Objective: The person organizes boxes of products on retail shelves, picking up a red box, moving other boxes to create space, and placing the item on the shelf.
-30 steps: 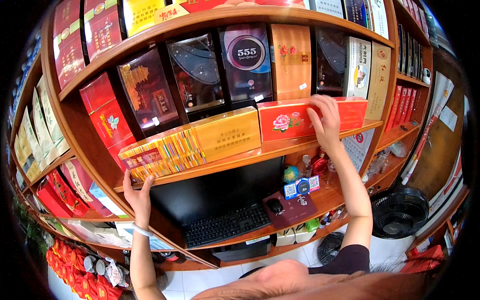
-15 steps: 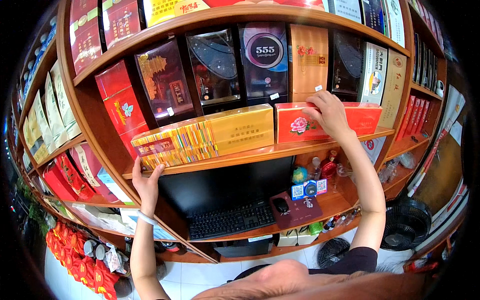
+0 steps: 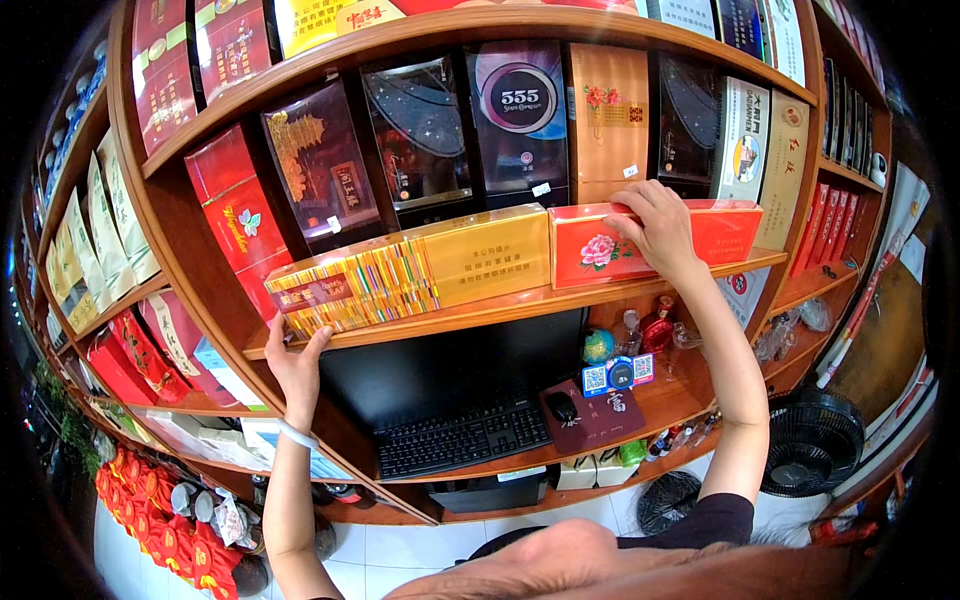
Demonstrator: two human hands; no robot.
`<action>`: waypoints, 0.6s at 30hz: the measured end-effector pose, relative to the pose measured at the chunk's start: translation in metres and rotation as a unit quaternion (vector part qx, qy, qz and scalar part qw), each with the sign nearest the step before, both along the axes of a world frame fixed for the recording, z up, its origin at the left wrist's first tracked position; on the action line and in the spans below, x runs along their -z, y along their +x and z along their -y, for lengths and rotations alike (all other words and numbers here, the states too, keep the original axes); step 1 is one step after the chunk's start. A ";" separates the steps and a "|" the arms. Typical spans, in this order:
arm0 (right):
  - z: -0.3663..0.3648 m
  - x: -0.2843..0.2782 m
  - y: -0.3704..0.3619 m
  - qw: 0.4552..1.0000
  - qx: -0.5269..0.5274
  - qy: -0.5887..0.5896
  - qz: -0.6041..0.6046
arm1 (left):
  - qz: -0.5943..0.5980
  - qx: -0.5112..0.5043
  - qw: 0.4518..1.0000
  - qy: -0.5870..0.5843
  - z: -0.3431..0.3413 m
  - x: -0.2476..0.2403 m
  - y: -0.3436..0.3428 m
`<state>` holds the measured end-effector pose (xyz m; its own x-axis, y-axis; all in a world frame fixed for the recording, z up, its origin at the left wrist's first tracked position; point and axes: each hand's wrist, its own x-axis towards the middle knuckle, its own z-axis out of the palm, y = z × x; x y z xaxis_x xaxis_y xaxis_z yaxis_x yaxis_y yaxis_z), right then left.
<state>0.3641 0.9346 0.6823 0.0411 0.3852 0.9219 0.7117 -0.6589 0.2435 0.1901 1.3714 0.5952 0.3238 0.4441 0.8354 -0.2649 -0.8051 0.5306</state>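
Observation:
Two long cigarette cartons lie on their sides, end to end, along the front of a wooden shelf. The left one is a gold carton (image 3: 485, 262) with multicoloured stripes. At its lower left corner is my left hand (image 3: 293, 372), thumb at the front and index finger by the end; its other fingers are hidden. The right one is a red carton (image 3: 715, 237) with a pink peony. My right hand (image 3: 655, 228) grips it from above, with the thumb on its front and fingers over the top edge. The two cartons meet near the shelf's middle.
Upright cartons stand behind, including a copper-coloured one (image 3: 612, 120) and a red one (image 3: 235, 205). Below the shelf (image 3: 450, 325) are a dark monitor (image 3: 450, 375), a keyboard (image 3: 465, 440) and a mouse (image 3: 562, 406). A black fan (image 3: 812, 443) stands at the right.
The view has shifted slightly. Both hands keep nearly the same places on the cartons, and the narrow gap between the two cartons looks a little smaller.

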 end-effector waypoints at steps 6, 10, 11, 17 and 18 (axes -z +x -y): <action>-0.001 0.001 0.002 1.000 0.005 0.010 0.006 | 0.014 0.007 1.000 -0.014 -0.006 0.007 0.004; -0.003 0.002 0.004 1.000 0.010 0.016 0.012 | 0.018 -0.005 1.000 -0.002 -0.009 0.009 0.004; -0.003 0.002 0.005 1.000 0.011 0.019 0.014 | 0.017 0.000 1.000 -0.004 -0.006 0.007 0.003; 0.000 0.003 0.011 0.999 0.030 0.021 -0.002 | 0.013 0.014 1.000 -0.014 0.002 0.002 0.000; 0.000 0.003 0.011 0.999 0.030 0.022 -0.006 | 0.009 0.017 1.000 -0.017 0.001 0.002 0.000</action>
